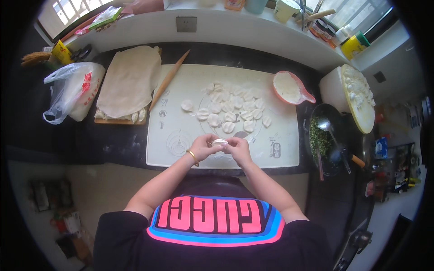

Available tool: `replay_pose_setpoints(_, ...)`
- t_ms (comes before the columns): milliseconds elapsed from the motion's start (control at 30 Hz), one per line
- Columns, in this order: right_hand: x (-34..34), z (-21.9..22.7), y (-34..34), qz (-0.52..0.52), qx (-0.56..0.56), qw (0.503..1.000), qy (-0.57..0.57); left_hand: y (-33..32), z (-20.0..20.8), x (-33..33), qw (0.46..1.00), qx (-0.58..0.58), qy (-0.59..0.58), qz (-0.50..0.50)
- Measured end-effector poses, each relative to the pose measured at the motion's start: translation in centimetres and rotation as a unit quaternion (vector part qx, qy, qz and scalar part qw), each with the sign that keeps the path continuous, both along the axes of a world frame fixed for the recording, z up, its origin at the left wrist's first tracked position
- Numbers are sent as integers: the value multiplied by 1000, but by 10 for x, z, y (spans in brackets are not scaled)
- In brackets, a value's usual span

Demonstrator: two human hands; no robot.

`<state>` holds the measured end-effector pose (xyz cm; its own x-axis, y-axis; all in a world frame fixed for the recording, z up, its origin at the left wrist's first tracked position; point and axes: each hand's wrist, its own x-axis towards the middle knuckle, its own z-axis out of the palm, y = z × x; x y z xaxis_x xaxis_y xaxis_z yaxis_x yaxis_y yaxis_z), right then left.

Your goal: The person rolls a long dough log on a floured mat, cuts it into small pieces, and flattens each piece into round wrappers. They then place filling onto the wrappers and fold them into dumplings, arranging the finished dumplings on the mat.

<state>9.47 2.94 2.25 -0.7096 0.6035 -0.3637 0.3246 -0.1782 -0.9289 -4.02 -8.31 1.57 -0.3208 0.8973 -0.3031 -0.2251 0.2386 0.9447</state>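
Between my two hands, just above the front of a pale kneading mat (280,131), is a small white dumpling (219,142). My left hand (203,147), with a gold bangle at the wrist, pinches its left side. The fingers of my right hand (238,149) close on its right side. Whether filling is inside cannot be seen. Beyond my hands lie several round dough pieces (228,106), loosely scattered and partly overlapping, dusted with flour. One dough piece (187,105) lies apart at their left.
A wooden rolling pin (169,80) rests along the mat's left edge. Farther left are a cloth-covered board (129,81) and a plastic bag (77,90). A pink bowl of flour (289,88) stands at the back right. Beside the mat sits a dark pan of chopped green filling (319,140) with a spoon (326,126).
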Motion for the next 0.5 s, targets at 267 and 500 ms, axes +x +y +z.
replay_pose_setpoints(267,12,-25,3,62,144,985,-67,8,-8,-3,978,-159,116,-70)
replay_pose_setpoints(500,30,-32,-5,209,538,815,-45,-39,-56,-40,868,-84,482,80)
